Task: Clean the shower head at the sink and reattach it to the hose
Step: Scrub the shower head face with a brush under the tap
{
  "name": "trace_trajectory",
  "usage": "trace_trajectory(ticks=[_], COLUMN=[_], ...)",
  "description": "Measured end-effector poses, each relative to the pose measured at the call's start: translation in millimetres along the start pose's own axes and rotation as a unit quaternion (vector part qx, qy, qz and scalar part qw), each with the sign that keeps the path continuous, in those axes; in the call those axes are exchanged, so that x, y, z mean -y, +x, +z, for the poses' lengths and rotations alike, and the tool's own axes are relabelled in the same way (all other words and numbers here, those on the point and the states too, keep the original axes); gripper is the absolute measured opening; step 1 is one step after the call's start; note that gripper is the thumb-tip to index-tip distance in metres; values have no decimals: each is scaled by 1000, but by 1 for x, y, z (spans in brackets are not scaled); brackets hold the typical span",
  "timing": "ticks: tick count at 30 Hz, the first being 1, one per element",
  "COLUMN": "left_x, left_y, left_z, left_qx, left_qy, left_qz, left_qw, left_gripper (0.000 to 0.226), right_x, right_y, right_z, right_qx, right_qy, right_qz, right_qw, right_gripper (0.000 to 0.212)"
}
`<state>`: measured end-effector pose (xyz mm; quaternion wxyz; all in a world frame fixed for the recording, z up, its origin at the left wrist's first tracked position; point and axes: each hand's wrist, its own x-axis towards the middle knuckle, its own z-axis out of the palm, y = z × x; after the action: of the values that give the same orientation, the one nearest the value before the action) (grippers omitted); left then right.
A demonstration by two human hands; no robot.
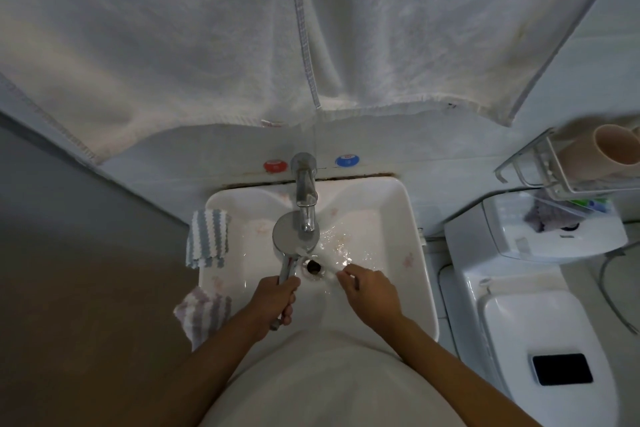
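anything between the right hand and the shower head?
Nothing visible. The right hand hovers over the sink basin beside the drain, and only running water and bare basin separate it from the shower head, which the left hand holds under the faucet.

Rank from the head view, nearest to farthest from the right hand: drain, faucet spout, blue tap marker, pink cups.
From the right hand:
1. Drain, just left of its fingertips.
2. Faucet spout, up over the basin.
3. Blue tap marker, on the back wall.
4. Pink cups, far right rack.
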<state>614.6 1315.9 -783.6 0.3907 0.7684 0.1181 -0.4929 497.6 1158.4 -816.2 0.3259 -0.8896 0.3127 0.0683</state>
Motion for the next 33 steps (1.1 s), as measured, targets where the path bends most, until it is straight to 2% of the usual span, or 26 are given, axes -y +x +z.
trace_trajectory(ticks=[4, 8, 12, 16, 20, 25, 29, 33], left_x=[0, 3, 5, 4, 3, 7, 12, 12], left_y=[-1, 0, 3, 3, 3, 5, 8, 8], left_z=[1, -1, -4, -3, -1, -3, -3, -2], left_qx=[3, -2, -2, -2, -2, 2, 8, 5], left_qy=[4, 3, 12, 11, 28, 32, 32, 37], left_qz=[7, 6, 6, 14, 12, 5, 8, 8], left_qw=[1000, 1000, 1000, 1000, 1000, 999, 999, 999], left_gripper=[26, 23, 21, 23, 25, 26, 25, 26], right_x=[-4, -2, -5, -1, -1, 1, -5, -1], right_y=[8, 3, 8, 2, 7, 3, 8, 2], right_z=[-3, -1, -3, 0, -4, -1, -2, 0], right_qx=[-46, 1, -28, 37, -9, 28, -19, 33], right_qy=[12, 33, 36, 49, 28, 43, 26, 50], right_qz=[38, 13, 45, -1, 29, 8, 47, 17], right_qw=[998, 999, 998, 998, 999, 999, 998, 998], right_gripper=[35, 33, 34, 29, 32, 30, 34, 31])
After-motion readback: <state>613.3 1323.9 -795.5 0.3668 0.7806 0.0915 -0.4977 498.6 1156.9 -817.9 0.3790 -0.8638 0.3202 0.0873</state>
